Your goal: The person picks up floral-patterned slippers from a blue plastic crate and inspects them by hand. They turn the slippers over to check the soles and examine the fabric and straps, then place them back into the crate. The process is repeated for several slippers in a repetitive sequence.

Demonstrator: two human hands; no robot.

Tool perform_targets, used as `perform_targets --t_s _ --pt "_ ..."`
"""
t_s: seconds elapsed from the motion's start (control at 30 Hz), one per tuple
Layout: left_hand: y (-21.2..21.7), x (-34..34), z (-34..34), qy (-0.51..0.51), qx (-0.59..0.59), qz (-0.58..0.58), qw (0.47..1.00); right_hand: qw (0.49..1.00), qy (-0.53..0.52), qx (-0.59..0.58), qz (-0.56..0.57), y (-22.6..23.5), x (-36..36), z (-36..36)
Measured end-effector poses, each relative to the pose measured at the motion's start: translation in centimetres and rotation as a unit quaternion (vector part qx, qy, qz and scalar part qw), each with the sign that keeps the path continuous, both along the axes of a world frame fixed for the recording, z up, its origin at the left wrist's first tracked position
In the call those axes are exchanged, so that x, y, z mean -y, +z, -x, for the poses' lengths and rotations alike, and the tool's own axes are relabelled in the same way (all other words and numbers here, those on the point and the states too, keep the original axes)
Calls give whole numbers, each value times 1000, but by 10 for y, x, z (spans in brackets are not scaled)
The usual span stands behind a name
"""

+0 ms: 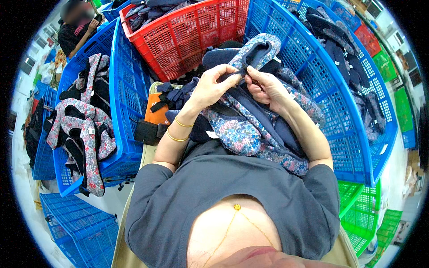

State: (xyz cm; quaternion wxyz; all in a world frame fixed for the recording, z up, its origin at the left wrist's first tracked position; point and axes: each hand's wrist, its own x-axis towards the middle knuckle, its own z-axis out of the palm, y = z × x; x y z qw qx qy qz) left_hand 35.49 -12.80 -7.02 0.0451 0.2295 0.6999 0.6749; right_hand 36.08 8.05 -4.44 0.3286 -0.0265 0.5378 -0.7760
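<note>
Both hands meet over a pile of padded fabric pieces in front of my chest. My left hand (215, 87) is closed, thumb and fingers pinching the dark edge of a curved, loop-shaped floral padded piece (271, 41) with navy lining. My right hand (269, 88) pinches the same dark edge close beside it, fingers curled in. Whether a strap or a seam lies between the fingertips is too small to tell. Under my wrists lie more blue-and-pink floral padded pieces (239, 134) with navy lining and a white tag. Small navy fabric strips (176, 96) lie beside my left forearm.
A blue basket (117, 102) at left holds red-and-grey floral pieces (85, 120). A red basket (192, 38) stands ahead, and a large blue basket (313, 85) rises close at right. Green crates (357, 210) sit lower right. At the far left stands another person (78, 31).
</note>
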Motion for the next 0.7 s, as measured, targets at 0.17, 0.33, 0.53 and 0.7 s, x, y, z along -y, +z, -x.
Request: perform_targets --t_s 0.17,0.33,0.53,0.7 --pt "10 18 0 -4 -27 24 999 1000 0 1 3 3 -3 -1" --pt "18 16 -7 16 -102 109 989 999 8 32 20 13 2 -5" --pt "17 17 -7 10 -134 126 983 998 18 18 55 4 -4 0" --pt "32 50 11 176 -419 334 825 982 -36 -165 -82 33 -16 -11"
